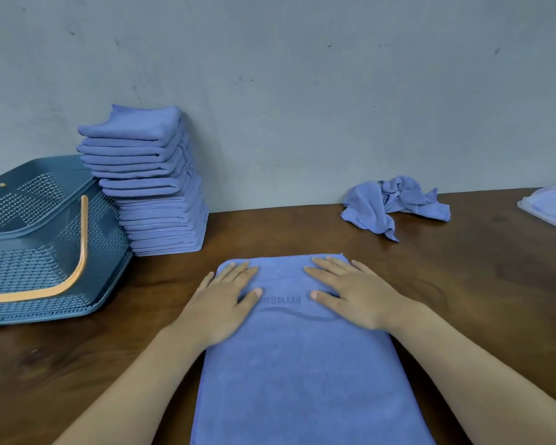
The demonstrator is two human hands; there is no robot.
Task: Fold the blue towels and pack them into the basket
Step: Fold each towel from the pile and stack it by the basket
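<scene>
Both left hand (222, 303) and right hand (353, 293) are pressing the blue towel (296, 380), fingers straight.
Wooden table (479, 300) is abutting a grey wall (334, 107), towel stack (151, 187) standing against it.

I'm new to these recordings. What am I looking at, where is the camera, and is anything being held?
There is no machine here: a person works with bare hands, and the single picture comes from a camera worn on the head, looking forward and down. The left hand and right hand lie flat, fingers straight, on the far end of a blue towel spread on the brown table; they press it and grip nothing. At the left is a blue plastic basket with an orange handle, and beside it a tall stack of folded towels against the wall. A crumpled towel lies at the back right, and a clear packet shows at the right edge.
</scene>
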